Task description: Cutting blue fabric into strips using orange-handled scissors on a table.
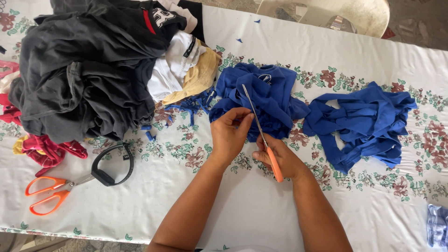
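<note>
My right hand [279, 157] grips orange-handled scissors [255, 116] whose long blades point away from me over a bunched blue garment [268, 93]. My left hand [228, 133] pinches the near edge of that blue garment just left of the blades. To the right lies a pile of cut blue fabric strips [364, 123]. Small blue scraps [191, 105] lie left of the garment.
A big heap of dark grey, black, white and yellow clothes [88, 65] fills the table's far left, with red cloth [46, 149] under it. A second pair of orange scissors [49, 193] and a black band [112, 165] lie near left on the floral tablecloth [373, 56]. A pale chair [354, 14] stands beyond.
</note>
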